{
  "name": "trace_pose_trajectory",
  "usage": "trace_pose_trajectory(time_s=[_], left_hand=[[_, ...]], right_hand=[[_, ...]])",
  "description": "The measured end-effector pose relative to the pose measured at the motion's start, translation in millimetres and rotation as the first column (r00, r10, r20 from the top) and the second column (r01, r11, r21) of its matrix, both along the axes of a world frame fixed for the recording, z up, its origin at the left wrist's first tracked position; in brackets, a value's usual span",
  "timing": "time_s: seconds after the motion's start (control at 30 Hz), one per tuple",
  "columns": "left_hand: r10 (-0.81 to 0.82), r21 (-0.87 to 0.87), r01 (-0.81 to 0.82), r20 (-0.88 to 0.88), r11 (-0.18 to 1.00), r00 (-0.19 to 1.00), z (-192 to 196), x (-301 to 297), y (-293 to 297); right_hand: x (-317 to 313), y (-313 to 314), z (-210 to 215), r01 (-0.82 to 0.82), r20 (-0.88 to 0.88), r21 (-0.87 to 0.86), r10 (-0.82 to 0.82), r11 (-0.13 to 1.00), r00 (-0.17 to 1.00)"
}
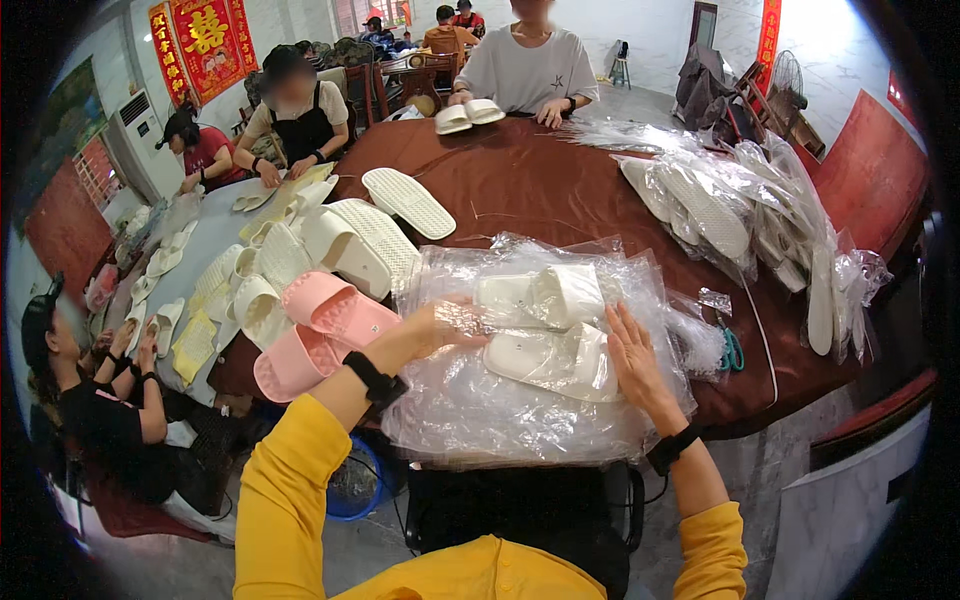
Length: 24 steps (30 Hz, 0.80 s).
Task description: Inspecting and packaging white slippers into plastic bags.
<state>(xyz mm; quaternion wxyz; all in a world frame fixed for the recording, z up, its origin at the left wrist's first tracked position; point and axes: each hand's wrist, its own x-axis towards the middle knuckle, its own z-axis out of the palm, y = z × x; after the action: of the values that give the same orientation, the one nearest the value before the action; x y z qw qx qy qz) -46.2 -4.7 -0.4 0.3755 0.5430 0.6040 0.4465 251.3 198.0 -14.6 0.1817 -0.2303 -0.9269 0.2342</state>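
A pair of white slide slippers lies side by side before me, the far slipper (515,300) and the near slipper (520,362), with straps toward the right. Under them spreads a stack of transparent plastic bags (460,415); I cannot tell whether the pair is inside the top bag. At the strap end, my right hand (640,365) rests flat against the near slipper's side, fingers stretched out. My left hand (450,325) is over the plastic at the other end, its fingers smeared by motion. Just left of it sits a pair of pink slippers (335,310).
Loose white slippers (350,245) are heaped at left. Bagged slippers (710,210) pile up at right on the brown tablecloth (520,190). Teal-handled scissors (732,348) lie near my right hand. Across the table a person (530,70) holds white slippers; others work along the left side.
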Motion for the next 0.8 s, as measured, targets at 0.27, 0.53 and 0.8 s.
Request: trace_pose_trajectory(time_s=[0.27,0.53,0.8], left_hand=[[0.269,-0.269,-0.19,0.297,0.944,0.916,1,19,10],[0.262,-0.56,-0.274,-0.103,0.782,0.959,16,46,17],[0.531,-0.413,-0.363,0.436,0.835,0.727,0,66,7]], right_hand=[[-2,-4,-4,0.053,0.02,0.001,-0.053,0.999,0.998],[-2,-7,-2,0.08,-0.055,0.01,-0.08,0.997,0.995],[-6,-15,-4,0.131,0.028,0.059,-0.132,0.99,0.991]])
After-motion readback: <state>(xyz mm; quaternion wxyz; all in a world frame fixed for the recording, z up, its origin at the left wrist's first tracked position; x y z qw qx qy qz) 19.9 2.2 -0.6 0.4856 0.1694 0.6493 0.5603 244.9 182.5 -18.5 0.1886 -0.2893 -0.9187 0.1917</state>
